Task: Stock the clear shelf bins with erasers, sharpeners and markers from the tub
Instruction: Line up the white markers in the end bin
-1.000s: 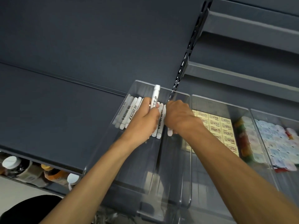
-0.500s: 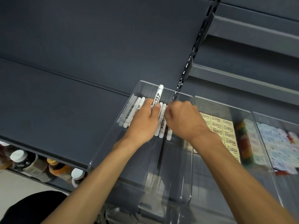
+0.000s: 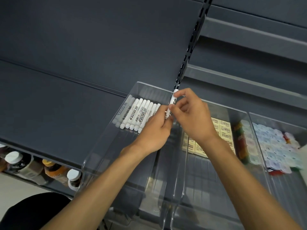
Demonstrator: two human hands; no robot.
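Observation:
A clear shelf bin [image 3: 106,143] on the dark shelf holds a row of several white markers [image 3: 139,113] lying side by side at its far end. One white marker [image 3: 172,101] stands tilted above the bin's right side. My left hand [image 3: 154,131] pinches its lower end. My right hand [image 3: 191,117] pinches it higher up, index finger over its top and thumb against its middle. A second clear bin [image 3: 245,117] to the right holds yellow boxed erasers [image 3: 222,130].
A third clear bin [image 3: 259,130] at far right holds small white round items and a few coloured ones. Bottles with white and orange caps [image 3: 48,170] stand on the lower shelf at left. A slotted upright post [image 3: 191,45] rises behind the bins.
My right hand has lifted off the markers in the bin and taken hold of the raised marker that my left hand holds. The row of markers at left now shows uncovered.

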